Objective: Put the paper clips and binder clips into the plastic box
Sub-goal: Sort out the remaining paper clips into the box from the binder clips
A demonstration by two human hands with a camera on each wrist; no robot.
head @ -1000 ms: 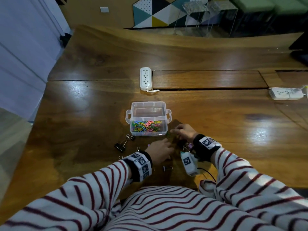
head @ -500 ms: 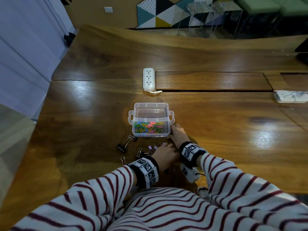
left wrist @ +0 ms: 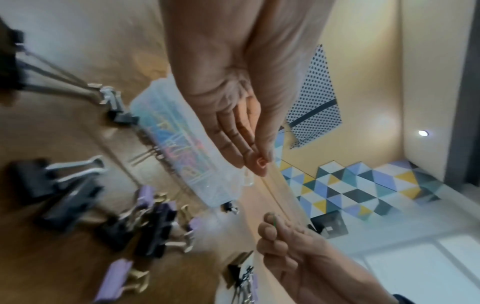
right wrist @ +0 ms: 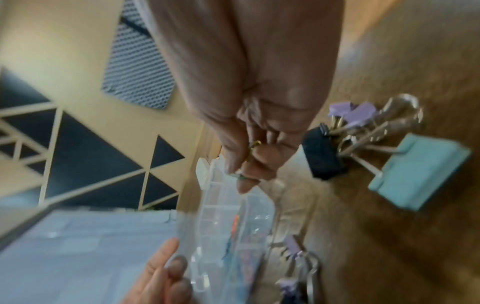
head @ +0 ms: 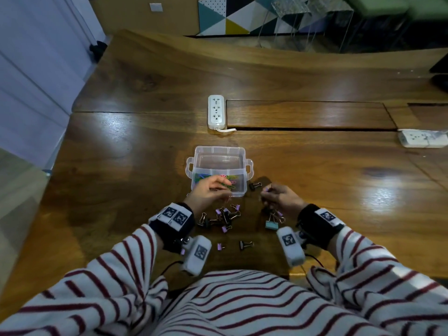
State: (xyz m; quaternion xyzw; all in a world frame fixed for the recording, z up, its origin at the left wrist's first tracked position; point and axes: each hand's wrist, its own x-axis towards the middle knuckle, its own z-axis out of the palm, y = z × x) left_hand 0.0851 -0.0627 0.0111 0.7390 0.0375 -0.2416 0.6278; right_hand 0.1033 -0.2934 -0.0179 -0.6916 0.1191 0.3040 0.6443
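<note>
Head view looks down over table (head: 121, 190); wrist views close, along palms; all share plastic box (head: 219, 158).

Left hand (head: 210, 192) was held over box (head: 219, 151) front, right hand (head: 281, 197) beside it, fingers curled. Binder clips (head: 224, 218) were scattered on table (head: 121, 166) between wrists.

My table (head: 121, 190) is dark wood, polished and glossy, throwing back bright glare. The plastic box (head: 219, 155) is clear, smooth plastic; the paper clips (head: 225, 177) inside look plastic-coated in bright colours. The binder clips (head: 224, 218) near me have matt black, lilac and teal bodies with shiny wire handles. My sleeves (head: 116, 270) are soft striped cloth.
</note>
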